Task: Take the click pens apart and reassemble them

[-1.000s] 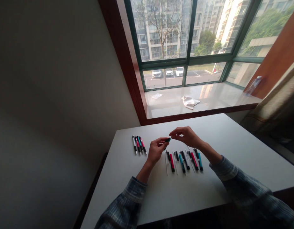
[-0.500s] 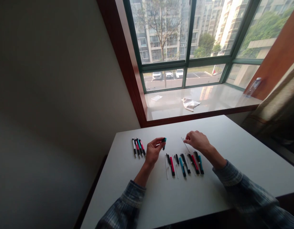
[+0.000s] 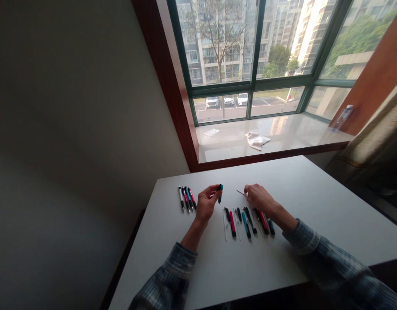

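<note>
Between the thumb and fingers of my left hand (image 3: 207, 201) is a teal and black pen barrel (image 3: 220, 194), held nearly upright above the table. My right hand (image 3: 258, 197) pinches a thin pen refill (image 3: 240, 192), whose tip points left toward the barrel, a gap apart from it. Below the hands lie pen parts in a row: a red barrel (image 3: 232, 224), a teal barrel (image 3: 246, 226), black grip pieces (image 3: 239, 215) and thin white refills (image 3: 225, 226). Parts at the row's right end are partly covered by my right hand.
Several whole pens (image 3: 186, 199) lie side by side on the white table (image 3: 172, 258) at the left. Behind it, the window sill (image 3: 230, 148) holds a crumpled cloth (image 3: 256, 141), a paper piece (image 3: 211, 132) and a clear bottle (image 3: 342, 117). A wall stands at the left.
My right hand has moved left and slightly down, and the refill has swung from steep to flatter, closer to the barrel. My left hand has barely shifted, its barrel turning slightly.
</note>
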A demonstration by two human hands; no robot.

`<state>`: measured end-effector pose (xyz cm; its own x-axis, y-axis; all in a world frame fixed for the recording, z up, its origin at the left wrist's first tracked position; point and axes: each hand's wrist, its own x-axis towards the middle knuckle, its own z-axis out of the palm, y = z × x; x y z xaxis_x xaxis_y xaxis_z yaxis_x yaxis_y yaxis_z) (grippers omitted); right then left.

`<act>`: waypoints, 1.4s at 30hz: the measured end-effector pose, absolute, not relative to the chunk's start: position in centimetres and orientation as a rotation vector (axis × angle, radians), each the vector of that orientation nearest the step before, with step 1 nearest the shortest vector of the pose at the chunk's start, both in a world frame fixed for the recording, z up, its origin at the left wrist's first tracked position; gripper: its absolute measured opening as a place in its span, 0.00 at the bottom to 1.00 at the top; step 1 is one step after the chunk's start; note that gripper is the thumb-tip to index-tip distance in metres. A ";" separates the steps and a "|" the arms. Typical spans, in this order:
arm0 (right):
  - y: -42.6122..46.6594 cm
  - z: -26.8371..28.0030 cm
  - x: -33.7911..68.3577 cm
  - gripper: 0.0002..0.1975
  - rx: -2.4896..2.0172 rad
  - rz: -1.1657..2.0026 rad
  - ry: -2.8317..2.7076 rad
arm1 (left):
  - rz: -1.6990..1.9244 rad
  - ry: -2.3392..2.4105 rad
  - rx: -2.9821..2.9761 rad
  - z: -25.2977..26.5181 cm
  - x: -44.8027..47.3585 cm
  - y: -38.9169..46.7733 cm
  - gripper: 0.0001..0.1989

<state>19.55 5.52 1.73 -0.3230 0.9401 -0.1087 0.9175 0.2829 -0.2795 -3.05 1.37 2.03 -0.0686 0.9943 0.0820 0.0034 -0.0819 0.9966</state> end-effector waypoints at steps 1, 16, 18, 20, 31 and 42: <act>5.5 1.6 19.6 0.11 -1.776 0.457 -2.449 | 1.322 1.225 1.236 2.1 -3.0 1.3 0.17; 6.9 7.0 18.9 0.15 -0.905 1.026 -1.762 | 1.280 1.175 1.235 1.7 -2.8 1.5 0.20; 6.9 7.2 18.3 0.15 -0.834 1.109 -1.718 | 1.277 1.170 1.230 1.8 -2.7 1.5 0.19; 6.9 7.2 17.9 0.16 -0.839 1.150 -1.733 | 1.279 1.166 1.228 1.9 -2.7 1.5 0.19; 6.8 6.9 18.3 0.16 -0.885 1.160 -1.801 | 1.262 1.147 1.235 1.8 -2.6 1.4 0.19; 9.5 2.4 22.9 0.13 -1.599 0.546 -2.063 | 1.372 1.002 1.028 1.2 -3.5 2.2 0.19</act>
<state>22.93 9.49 2.36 -0.2102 0.9701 0.1216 0.7828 0.2415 -0.5735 -3.50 2.20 1.22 -0.0265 0.9988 0.0400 -0.2660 -0.0456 0.9629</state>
